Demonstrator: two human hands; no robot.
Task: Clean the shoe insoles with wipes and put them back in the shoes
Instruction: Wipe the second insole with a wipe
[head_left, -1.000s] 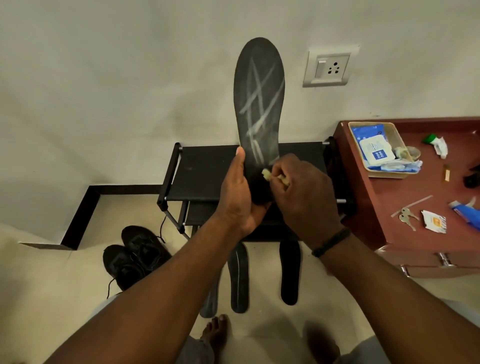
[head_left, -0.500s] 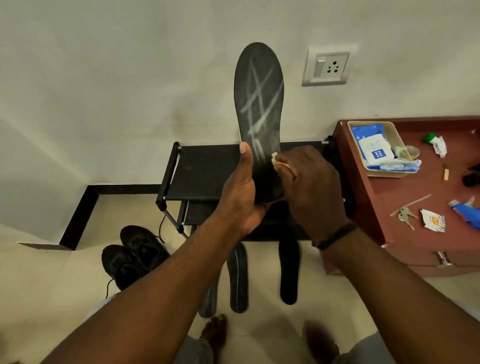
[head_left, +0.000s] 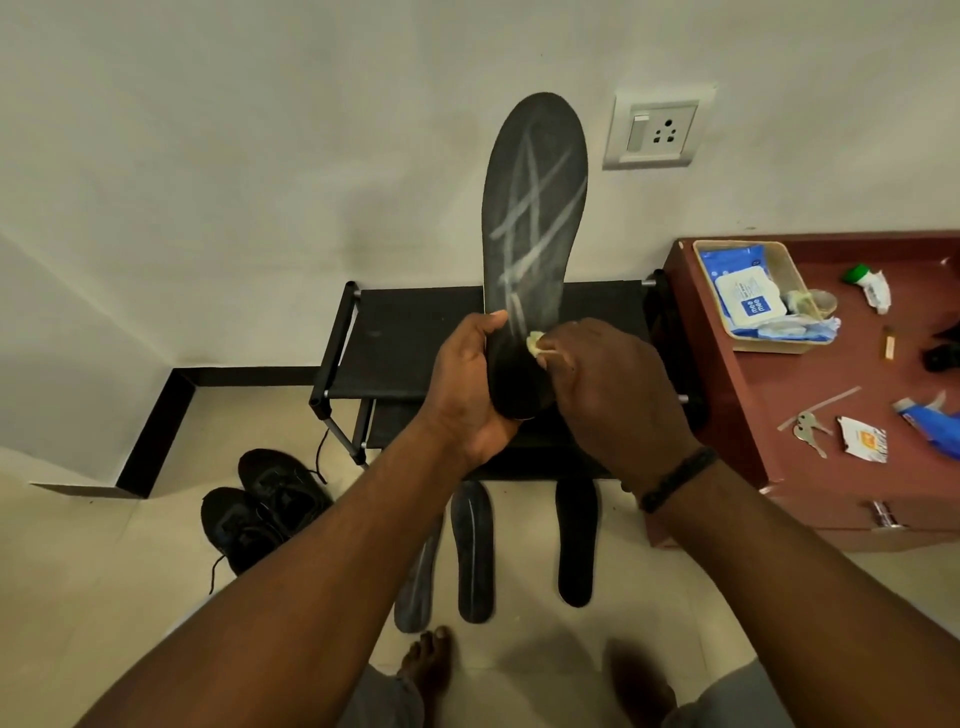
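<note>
Gripping hands (head_left: 470, 382): left round insole (head_left: 535, 208), right pinching wipe (head_left: 535, 344).

Black insole, pale streaks, against an off-white wall

The insole (head_left: 535, 218) I held was black, crossed with whitish-grey streaks in a slanting lattice; the wipe (head_left: 535, 344) looked pale yellowish. The shoes (head_left: 265, 506) and the three insoles on the floor (head_left: 472, 561) were black, one with a thin grey line. The rack (head_left: 410, 332) was black, the surface (head_left: 831, 395) reddish-brown, the wipes pack (head_left: 748, 301) blue and white, the tray (head_left: 800, 278) beige, the floor (head_left: 104, 597) cream.
</note>
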